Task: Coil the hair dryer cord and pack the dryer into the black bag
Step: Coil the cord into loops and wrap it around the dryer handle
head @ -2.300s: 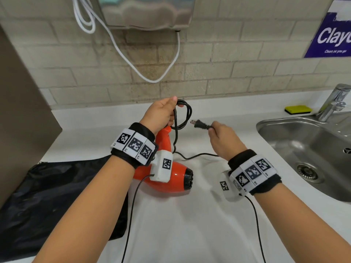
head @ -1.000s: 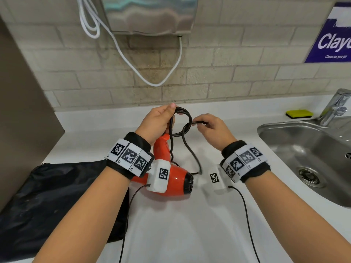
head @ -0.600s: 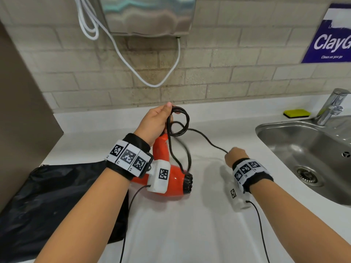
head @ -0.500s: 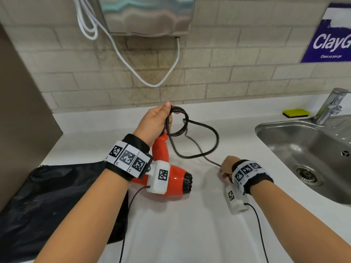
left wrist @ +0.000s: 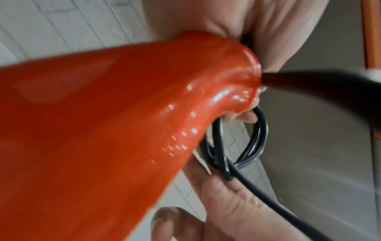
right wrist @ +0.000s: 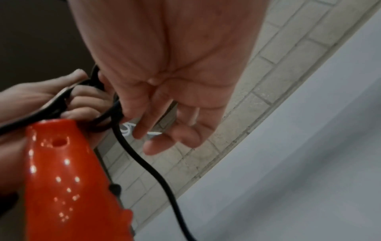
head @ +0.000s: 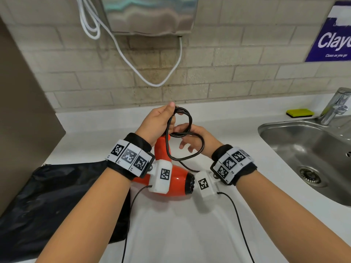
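The orange hair dryer (head: pixel 176 184) lies on the white counter (head: pixel 171 234), handle pointing up and away. My left hand (head: pixel 171 118) grips the handle's end together with a small coil of the black cord (head: pixel 187 114). My right hand (head: pixel 182 130) is close against it, thumb and forefinger pinching a fresh loop of cord onto the coil, the other fingers spread. A slack loop hangs down to the counter beside the dryer. The black bag (head: pixel 57 196) lies flat at the left. The left wrist view shows the handle (left wrist: pixel 103 130) and coil (left wrist: pixel 257 140); the right wrist view shows the cord (right wrist: pixel 144 163) trailing from my fingers.
A steel sink (head: pixel 296 145) with a tap (head: pixel 335 105) is set into the counter on the right, a yellow sponge (head: pixel 299 112) behind it. A wall hand dryer (head: pixel 150 14) with a white cable (head: pixel 133 59) hangs above. A brown panel (head: pixel 19 111) bounds the left.
My right hand slid down the cord to the counter, then came back up to my left hand with another loop. The left hand and the dryer stayed put.
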